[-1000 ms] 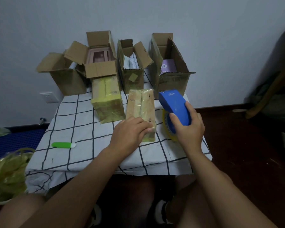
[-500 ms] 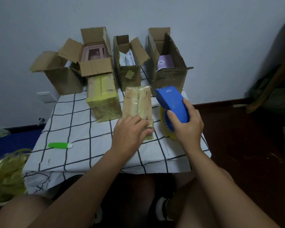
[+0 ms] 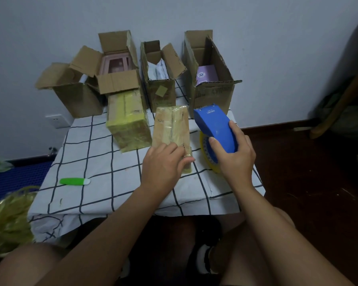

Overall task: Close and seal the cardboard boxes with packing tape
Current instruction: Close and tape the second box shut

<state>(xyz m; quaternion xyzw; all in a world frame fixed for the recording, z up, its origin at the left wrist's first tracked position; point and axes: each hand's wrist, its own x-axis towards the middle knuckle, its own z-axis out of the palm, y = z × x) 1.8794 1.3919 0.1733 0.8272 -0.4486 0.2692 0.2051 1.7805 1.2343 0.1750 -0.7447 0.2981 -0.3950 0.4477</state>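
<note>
Boxes are our job, and nearest us our left hand [image 3: 163,162] lies with its fingers [image 3: 186,159] flat on the near end of the taped box [image 3: 172,131], pinning it to the desk [image 3: 112,182], likely to press the tape down. Our right hand [image 3: 234,159] clenches the blue tape dispenser [image 3: 215,126] just beside it, yellow roll [image 3: 207,153] low, ready for another pass. A second sealed box [image 3: 128,122] sits left. Further back, four open boxes [image 3: 161,79] wait against the wall, flaps up, contents showing. A green cutter [image 3: 74,181] lies well apart.
</note>
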